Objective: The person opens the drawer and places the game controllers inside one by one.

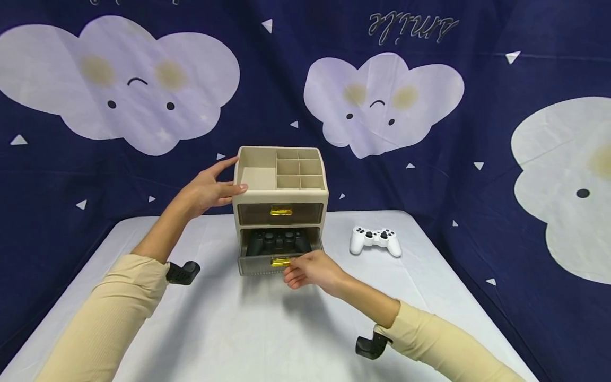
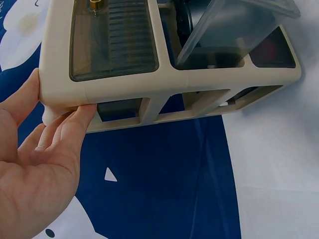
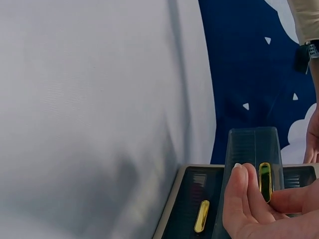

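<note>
A cream desktop drawer organizer (image 1: pixel 326 175) stands on the table, with a compartmented open top. Below its closed top drawer (image 1: pixel 305 214), a smoky clear drawer (image 1: pixel 258 265) is pulled out, holding a black game controller (image 1: pixel 279 241). My right hand (image 1: pixel 315 271) pinches that drawer's gold handle (image 3: pixel 265 181) between thumb and fingers. At the organizer's upper left corner, my left hand (image 1: pixel 207 191) grips the rim and side wall; in the left wrist view its fingers (image 2: pixel 75 129) touch the side. The left wrist view shows another drawer (image 2: pixel 273 52) beneath the pulled-out one.
A white game controller (image 1: pixel 375 240) lies on the white tabletop (image 1: pixel 200 329), right of the organizer. Close behind hangs a dark blue curtain (image 1: pixel 267 95) with clouds and triangles, which continues along the right side. Each forearm wears a black wrist camera (image 1: pixel 372 346).
</note>
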The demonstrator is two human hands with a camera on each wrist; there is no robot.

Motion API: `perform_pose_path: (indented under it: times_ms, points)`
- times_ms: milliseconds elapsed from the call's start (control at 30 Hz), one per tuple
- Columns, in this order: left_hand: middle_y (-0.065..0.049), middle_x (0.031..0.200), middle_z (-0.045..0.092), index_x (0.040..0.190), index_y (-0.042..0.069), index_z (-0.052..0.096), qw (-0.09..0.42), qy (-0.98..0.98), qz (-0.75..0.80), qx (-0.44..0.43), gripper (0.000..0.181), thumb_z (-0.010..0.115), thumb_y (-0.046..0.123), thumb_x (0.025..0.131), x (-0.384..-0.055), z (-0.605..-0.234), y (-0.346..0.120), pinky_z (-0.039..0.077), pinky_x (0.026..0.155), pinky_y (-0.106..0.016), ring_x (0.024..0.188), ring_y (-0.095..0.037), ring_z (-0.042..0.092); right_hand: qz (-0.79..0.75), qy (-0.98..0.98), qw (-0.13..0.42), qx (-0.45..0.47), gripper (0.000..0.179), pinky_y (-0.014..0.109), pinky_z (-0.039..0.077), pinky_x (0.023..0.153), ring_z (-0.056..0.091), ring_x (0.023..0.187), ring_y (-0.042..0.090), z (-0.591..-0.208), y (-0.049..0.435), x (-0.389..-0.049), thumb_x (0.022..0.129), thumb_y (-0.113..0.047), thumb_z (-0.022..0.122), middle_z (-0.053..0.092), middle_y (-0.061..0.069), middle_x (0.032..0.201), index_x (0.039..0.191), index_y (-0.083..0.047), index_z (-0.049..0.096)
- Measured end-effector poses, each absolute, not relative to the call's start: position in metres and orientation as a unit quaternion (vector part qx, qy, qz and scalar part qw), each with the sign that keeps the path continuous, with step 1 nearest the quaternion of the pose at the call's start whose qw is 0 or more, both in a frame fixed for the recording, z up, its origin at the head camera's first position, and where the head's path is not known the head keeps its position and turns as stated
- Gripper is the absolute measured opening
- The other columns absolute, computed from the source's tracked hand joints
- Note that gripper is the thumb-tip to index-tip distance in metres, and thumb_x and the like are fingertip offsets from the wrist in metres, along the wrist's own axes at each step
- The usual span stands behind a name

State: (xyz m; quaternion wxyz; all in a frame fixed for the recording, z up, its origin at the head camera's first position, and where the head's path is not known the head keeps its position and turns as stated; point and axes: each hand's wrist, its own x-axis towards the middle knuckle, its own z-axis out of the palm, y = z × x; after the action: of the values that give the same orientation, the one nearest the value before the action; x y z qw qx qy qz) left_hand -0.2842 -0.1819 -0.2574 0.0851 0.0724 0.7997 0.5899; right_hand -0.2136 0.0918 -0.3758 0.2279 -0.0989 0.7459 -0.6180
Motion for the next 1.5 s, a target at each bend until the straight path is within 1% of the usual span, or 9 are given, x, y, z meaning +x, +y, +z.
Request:
perform_pose_path:
  times_ms: [233,367,667,800,933,1067,1133,1367,1500]
  points:
    - [-0.019,0.165,0.027,0.164,0.037,0.009,0.085,0.802,0.588,0.069,0.093,0.071,0.018,0.098,-0.283,-0.257,-0.182,0.039,0.118,-0.05,0.145,-0.036,0.043,-0.612,0.755,0.211,-0.099,0.032,0.034,0.063,0.074,0.07,0.067,0.011,-0.38,0.089,-0.226,0.103,-0.011,0.052,0.074,0.007,0.078,0.1,0.014,0.071]
    - [-0.02,0.166,0.026,0.164,0.036,0.008,0.082,0.806,0.583,0.072,0.093,0.071,0.02,0.097,-0.283,-0.258,-0.183,0.038,0.118,-0.051,0.145,-0.036,0.042,-0.612,0.759,0.199,-0.1,0.033,0.032,0.063,0.071,0.07,0.067,0.011,-0.38,0.089,-0.234,0.103,-0.011,0.052,0.074,0.007,0.078,0.102,0.016,0.071]
    - [-0.019,0.165,0.028,0.164,0.036,0.01,0.085,0.798,0.593,0.068,0.092,0.071,0.017,0.097,-0.284,-0.257,-0.181,0.04,0.117,-0.05,0.144,-0.035,0.045,-0.618,0.759,0.179,-0.098,0.035,0.036,0.064,0.075,0.07,0.068,0.011,-0.379,0.085,-0.248,0.104,-0.012,0.052,0.075,0.008,0.08,0.108,0.018,0.069]
    - [-0.02,0.165,0.028,0.164,0.036,0.009,0.086,0.798,0.593,0.071,0.092,0.07,0.017,0.098,-0.284,-0.258,-0.18,0.039,0.118,-0.05,0.145,-0.036,0.044,-0.621,0.759,0.173,-0.093,0.034,0.034,0.064,0.075,0.071,0.07,0.013,-0.38,0.084,-0.253,0.103,-0.012,0.053,0.076,0.009,0.081,0.108,0.018,0.069]
    - [-0.019,0.165,0.029,0.164,0.035,0.01,0.082,0.799,0.592,0.068,0.092,0.071,0.017,0.097,-0.284,-0.258,-0.181,0.04,0.117,-0.05,0.145,-0.035,0.044,-0.623,0.76,0.166,-0.089,0.033,0.034,0.064,0.074,0.073,0.072,0.016,-0.381,0.083,-0.258,0.103,-0.013,0.054,0.076,0.013,0.084,0.104,0.014,0.072]
    - [-0.018,0.165,0.029,0.164,0.035,0.011,0.08,0.801,0.59,0.064,0.092,0.071,0.017,0.097,-0.285,-0.258,-0.181,0.041,0.117,-0.05,0.145,-0.035,0.044,-0.622,0.761,0.16,-0.086,0.033,0.034,0.064,0.073,0.073,0.072,0.015,-0.382,0.082,-0.263,0.103,-0.013,0.054,0.076,0.022,0.092,0.103,0.014,0.072]
    - [-0.018,0.165,0.029,0.164,0.035,0.011,0.08,0.801,0.59,0.063,0.092,0.071,0.017,0.097,-0.284,-0.258,-0.181,0.041,0.116,-0.049,0.144,-0.035,0.045,-0.622,0.762,0.157,-0.086,0.033,0.033,0.064,0.072,0.073,0.072,0.016,-0.382,0.081,-0.265,0.102,-0.013,0.054,0.076,0.023,0.093,0.103,0.014,0.072]
    - [-0.019,0.164,0.03,0.164,0.034,0.011,0.076,0.801,0.59,0.066,0.092,0.071,0.017,0.097,-0.284,-0.259,-0.18,0.041,0.116,-0.05,0.143,-0.035,0.046,-0.63,0.757,0.152,-0.081,0.032,0.031,0.063,0.071,0.072,0.071,0.016,-0.383,0.078,-0.275,0.102,-0.01,0.053,0.075,0.011,0.081,0.103,0.016,0.071]
    - [-0.019,0.164,0.032,0.164,0.035,0.011,0.075,0.801,0.59,0.066,0.091,0.071,0.018,0.097,-0.285,-0.26,-0.18,0.041,0.116,-0.05,0.142,-0.036,0.047,-0.638,0.752,0.146,-0.077,0.032,0.03,0.063,0.07,0.071,0.068,0.013,-0.383,0.077,-0.278,0.101,-0.009,0.053,0.075,0.01,0.081,0.104,0.018,0.07]
